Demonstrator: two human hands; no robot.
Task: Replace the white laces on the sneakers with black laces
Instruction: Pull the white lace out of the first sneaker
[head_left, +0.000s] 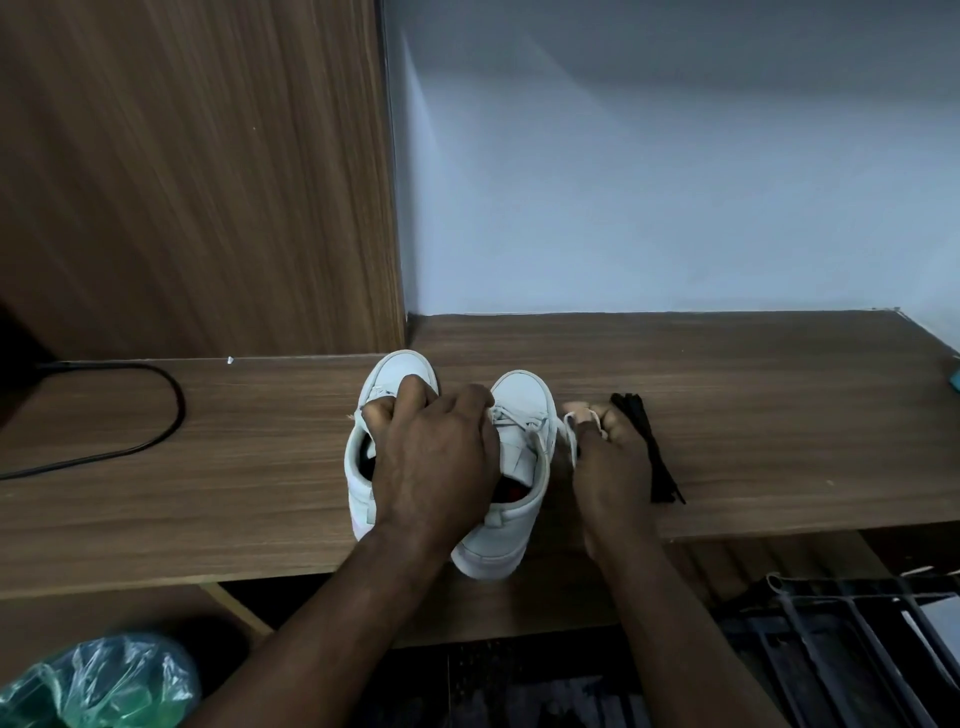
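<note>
Two white sneakers: left sneaker (402, 374) and right sneaker (522, 397). Two bare hands: left hand (436, 457) and right hand (615, 467). One white lace (570, 434) plainly countable, at the right sneaker; any on the left sneaker hidden under the hand. One bundle of black laces (644, 447), strands too bunched to count. One wooden desk (753, 395). One wooden panel (182, 182). One black cable (179, 410). One green plastic bag (104, 680). One dark slatted rack (857, 649). One small teal thing (955, 382), cut off at the edge.
</note>
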